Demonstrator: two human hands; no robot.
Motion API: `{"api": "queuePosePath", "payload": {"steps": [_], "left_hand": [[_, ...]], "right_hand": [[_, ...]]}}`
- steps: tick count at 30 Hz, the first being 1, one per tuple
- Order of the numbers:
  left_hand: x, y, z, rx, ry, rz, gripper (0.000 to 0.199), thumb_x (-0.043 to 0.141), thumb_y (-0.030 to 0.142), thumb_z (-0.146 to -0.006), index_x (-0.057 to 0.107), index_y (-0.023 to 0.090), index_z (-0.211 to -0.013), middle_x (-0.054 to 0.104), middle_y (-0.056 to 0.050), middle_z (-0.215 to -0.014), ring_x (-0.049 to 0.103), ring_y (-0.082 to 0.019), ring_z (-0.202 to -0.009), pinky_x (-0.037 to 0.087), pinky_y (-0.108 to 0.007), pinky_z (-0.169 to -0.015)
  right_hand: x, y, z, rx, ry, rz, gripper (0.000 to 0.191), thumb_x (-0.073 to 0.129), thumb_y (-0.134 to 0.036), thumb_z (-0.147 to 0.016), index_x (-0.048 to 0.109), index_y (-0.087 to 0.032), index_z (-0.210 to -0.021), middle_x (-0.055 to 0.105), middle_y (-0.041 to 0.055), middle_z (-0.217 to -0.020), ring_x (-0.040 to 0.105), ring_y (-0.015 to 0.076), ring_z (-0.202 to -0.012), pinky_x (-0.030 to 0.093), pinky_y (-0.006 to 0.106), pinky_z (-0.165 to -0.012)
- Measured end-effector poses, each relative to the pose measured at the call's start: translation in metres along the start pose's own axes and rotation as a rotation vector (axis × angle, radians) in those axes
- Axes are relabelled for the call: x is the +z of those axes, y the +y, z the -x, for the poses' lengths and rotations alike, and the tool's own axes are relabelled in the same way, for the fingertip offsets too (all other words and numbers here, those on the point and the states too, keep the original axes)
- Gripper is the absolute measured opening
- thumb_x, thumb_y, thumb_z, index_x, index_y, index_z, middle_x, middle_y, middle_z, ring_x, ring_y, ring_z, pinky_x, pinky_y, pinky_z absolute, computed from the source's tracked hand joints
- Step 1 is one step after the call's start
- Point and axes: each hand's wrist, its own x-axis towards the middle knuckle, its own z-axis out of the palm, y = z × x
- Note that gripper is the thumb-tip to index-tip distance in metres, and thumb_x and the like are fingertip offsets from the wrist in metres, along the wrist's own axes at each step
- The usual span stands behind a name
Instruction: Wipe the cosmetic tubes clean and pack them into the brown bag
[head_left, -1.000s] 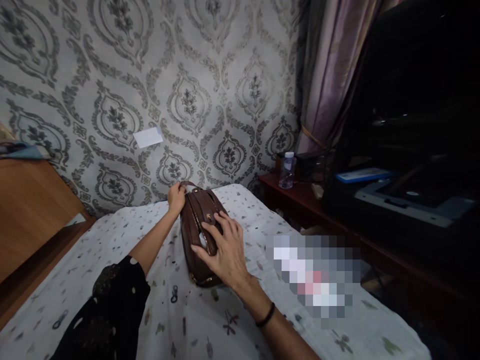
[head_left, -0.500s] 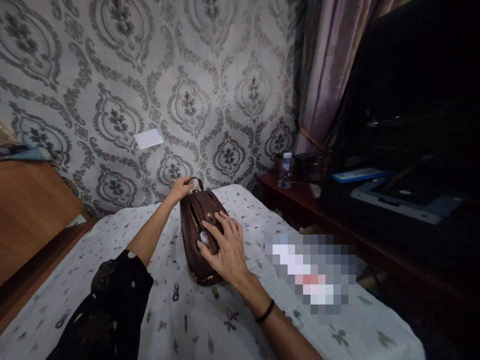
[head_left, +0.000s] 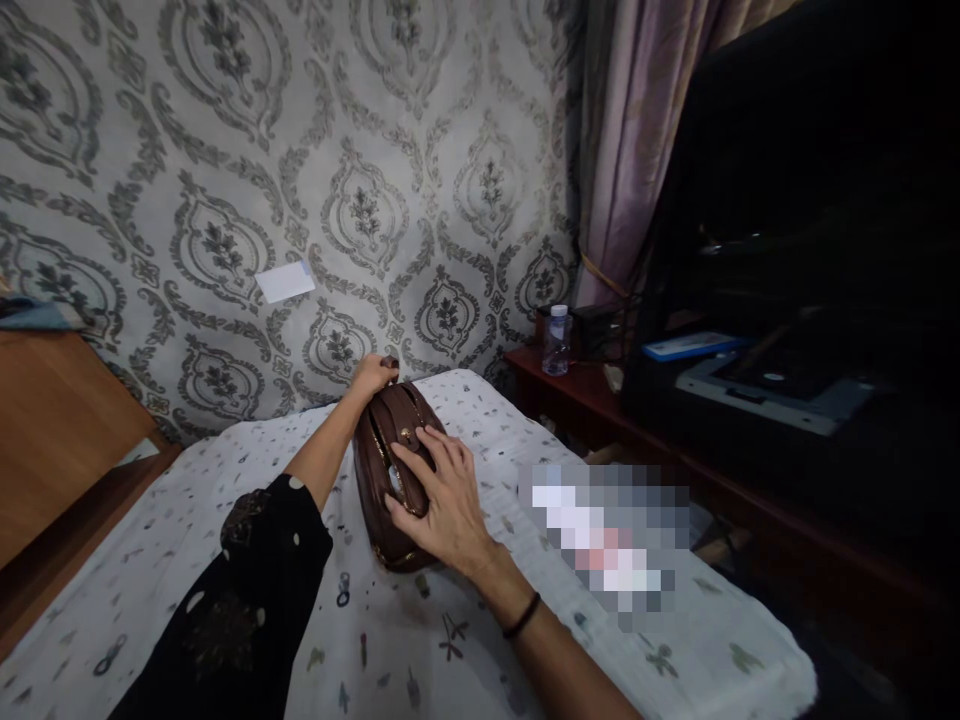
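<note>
A brown leather handbag [head_left: 367,490] lies on the patterned white bed. Its top zip is partly undone, and something pale shows in the gap. At the far end my left hand [head_left: 373,374] is closed around the bag's short handle [head_left: 390,366]. My right hand [head_left: 442,495] rests on the near top of the bag with fingers spread, the thumb on one side of the zip gap and the other fingers over the brass-coloured clasp [head_left: 407,433].
On the dark red table at right stand a clear bottle [head_left: 556,342] and a grey flat device [head_left: 780,390] with a blue-edged item [head_left: 694,346]. A blurred-out patch [head_left: 607,540] covers part of the bed's right side. A wooden board [head_left: 67,430] stands at left.
My left hand has shifted slightly right along the handle, whose loop no longer stands up. My right hand stays spread on the bag, and the gap looks narrower. The view has swung slightly right.
</note>
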Motion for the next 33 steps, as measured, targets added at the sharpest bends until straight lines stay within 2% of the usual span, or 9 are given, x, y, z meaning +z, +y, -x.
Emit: {"api": "queuePosePath", "payload": {"steps": [5, 10, 16, 21, 26, 30, 33], "left_hand": [[-0.001, 0.003, 0.006, -0.031, 0.076, -0.071, 0.014, 0.068, 0.029, -0.065, 0.063, 0.02, -0.056, 0.058, 0.0, -0.052, 0.055, -0.017, -0.059, 0.038, -0.026, -0.058], [-0.004, 0.012, 0.018, 0.037, 0.071, -0.041, 0.016, 0.063, 0.032, -0.071, 0.07, 0.018, -0.064, 0.065, -0.002, -0.061, 0.056, -0.018, -0.063, 0.04, -0.027, -0.059], [-0.013, 0.021, 0.032, 0.15, -0.001, 0.031, 0.023, 0.062, 0.037, -0.072, 0.07, 0.017, -0.064, 0.058, 0.001, -0.054, 0.049, -0.015, -0.059, 0.039, -0.026, -0.061], [-0.021, 0.025, 0.041, 0.182, -0.09, 0.129, 0.027, 0.062, 0.04, -0.071, 0.07, 0.015, -0.069, 0.064, -0.001, -0.065, 0.052, -0.015, -0.065, 0.041, -0.026, -0.065], [-0.043, 0.017, 0.042, 0.111, -0.161, 0.179, 0.031, 0.066, 0.041, -0.067, 0.071, 0.015, -0.085, 0.068, -0.004, -0.074, 0.054, -0.016, -0.066, 0.04, -0.025, -0.059], [-0.062, 0.001, 0.048, 0.036, -0.136, 0.14, 0.026, 0.07, 0.042, -0.065, 0.065, 0.017, -0.07, 0.061, -0.002, -0.063, 0.052, -0.014, -0.061, 0.037, -0.024, -0.054], [-0.065, -0.01, 0.054, 0.008, -0.099, 0.108, 0.027, 0.069, 0.041, -0.067, 0.058, 0.017, -0.06, 0.053, 0.001, -0.053, 0.049, -0.013, -0.056, 0.036, -0.024, -0.052]], "right_hand": [[0.0, 0.001, 0.001, 0.008, 0.007, -0.011, 0.06, 0.065, -0.038, -0.08, 0.053, -0.022, -0.137, 0.055, 0.0124, -0.138, 0.043, 0.0312, -0.134, 0.032, 0.053, -0.112], [0.003, 0.002, 0.003, -0.001, 0.04, -0.007, 0.055, 0.064, -0.037, -0.082, 0.055, -0.022, -0.134, 0.055, 0.0123, -0.14, 0.036, 0.032, -0.141, 0.029, 0.052, -0.113], [0.003, 0.003, 0.002, -0.007, 0.046, 0.009, 0.053, 0.064, -0.037, -0.082, 0.057, -0.02, -0.131, 0.055, 0.0138, -0.14, 0.041, 0.031, -0.138, 0.029, 0.052, -0.113], [0.001, 0.003, 0.001, 0.002, 0.004, 0.007, 0.056, 0.064, -0.037, -0.081, 0.055, -0.021, -0.134, 0.054, 0.014, -0.14, 0.042, 0.0304, -0.137, 0.03, 0.052, -0.114], [0.0, 0.003, 0.0, 0.009, 0.003, -0.001, 0.051, 0.065, -0.035, -0.08, 0.059, -0.02, -0.128, 0.055, 0.0145, -0.139, 0.042, 0.031, -0.137, 0.031, 0.052, -0.113], [0.002, 0.004, 0.0, 0.006, 0.0, -0.001, 0.05, 0.065, -0.034, -0.081, 0.059, -0.021, -0.128, 0.055, 0.0144, -0.139, 0.042, 0.0314, -0.136, 0.031, 0.053, -0.112], [0.004, 0.004, 0.001, 0.002, 0.018, 0.002, 0.049, 0.064, -0.033, -0.082, 0.06, -0.02, -0.128, 0.055, 0.0145, -0.139, 0.042, 0.0311, -0.136, 0.031, 0.053, -0.113]]}}
